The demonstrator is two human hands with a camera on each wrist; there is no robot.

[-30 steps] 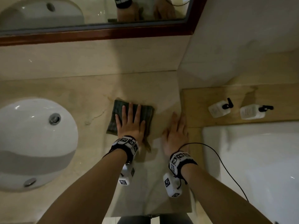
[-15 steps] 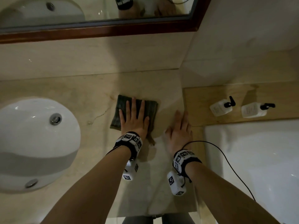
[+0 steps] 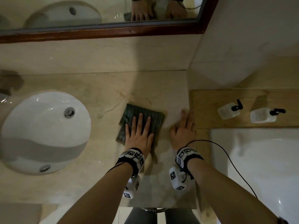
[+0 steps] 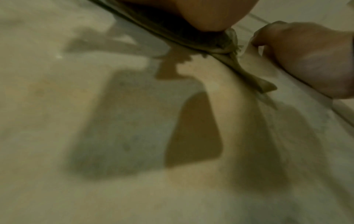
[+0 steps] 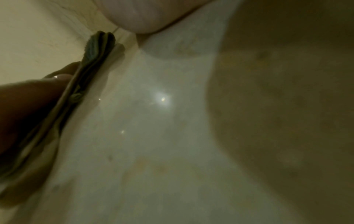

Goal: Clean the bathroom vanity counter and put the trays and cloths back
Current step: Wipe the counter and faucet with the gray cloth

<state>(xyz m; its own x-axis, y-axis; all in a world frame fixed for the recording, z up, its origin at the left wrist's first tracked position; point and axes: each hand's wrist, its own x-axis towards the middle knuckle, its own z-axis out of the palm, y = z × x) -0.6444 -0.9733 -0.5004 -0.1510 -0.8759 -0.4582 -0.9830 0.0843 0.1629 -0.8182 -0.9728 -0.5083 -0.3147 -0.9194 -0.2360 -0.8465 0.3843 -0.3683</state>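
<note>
The left hand (image 3: 138,135) lies flat, fingers straight, on the folded dark cloth (image 3: 155,120), which sits on the marble counter (image 3: 97,88) between the basin (image 3: 43,131) and the right hand (image 3: 183,131) — that 1 is spread bare on the stone, holding nothing. I'd keep the palm's weight even and wipe in overlapping strokes toward the wall — with the fold kept from bunching.

Beige veined stone counter (image 3: 90,94): polished, faintly glossy, with light glints in the right wrist view. Dark green ribbed cloth (image 3: 155,120), right of centre: folded, matt, soft layered edge. White oval basin (image 3: 40,126), left: glazed, shiny ceramic look; metal drain fitting (image 3: 69,112) bright. Far mirror frame (image 3: 113,30): dark reddish wood, satin sheen. Right ledge (image 3: 210,109): pale matt wood grain. Two white pump bottles (image 3: 228,111): smooth, plastic-looking, black pumps.
</note>
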